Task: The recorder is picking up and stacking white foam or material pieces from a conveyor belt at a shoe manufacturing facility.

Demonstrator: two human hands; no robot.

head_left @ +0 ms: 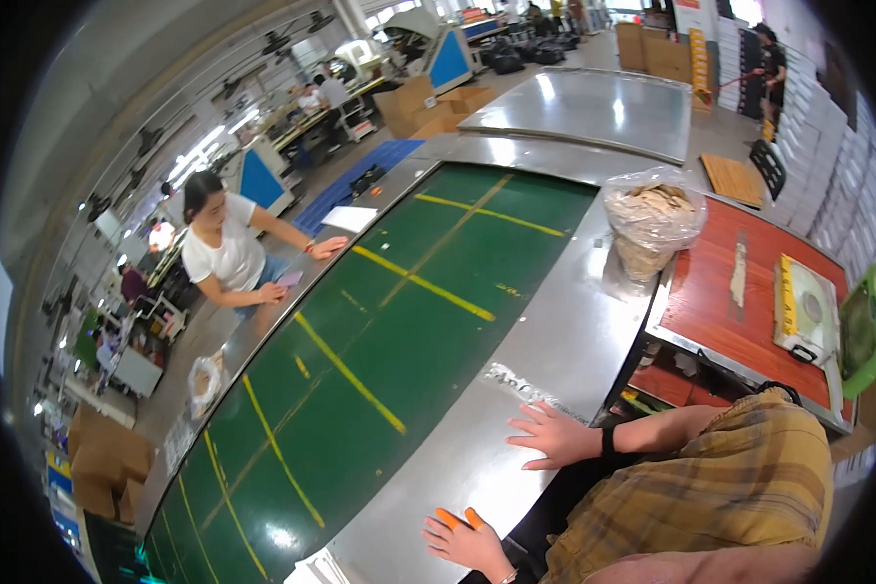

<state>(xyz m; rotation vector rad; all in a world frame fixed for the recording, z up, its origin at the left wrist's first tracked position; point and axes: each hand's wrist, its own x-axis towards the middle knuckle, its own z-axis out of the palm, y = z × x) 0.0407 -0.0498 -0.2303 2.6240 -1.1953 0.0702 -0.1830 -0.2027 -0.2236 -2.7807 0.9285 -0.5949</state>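
My left hand (467, 543) lies with fingers spread on the bare metal border (594, 292) of a long green conveyor belt (399, 321). Orange covers sit on two of its fingertips, and it holds nothing. Farther right along the same border my right hand (557, 436) rests flat, fingers apart, a black band at the wrist. Just beyond its fingers, a worn whitish label or tape residue (516, 382) sticks to the metal. Left of my left hand, a stack of white sheets or strips (319, 568) is cut off by the lower edge.
Across the belt a person (229, 238) in a white shirt leans on the far border, holding a small pinkish piece (290, 278). A clear bag of tan pieces (652, 209) stands at right, beside a red-topped table (730, 292) with a scale-like device (808, 302). Yellow lines cross the belt.
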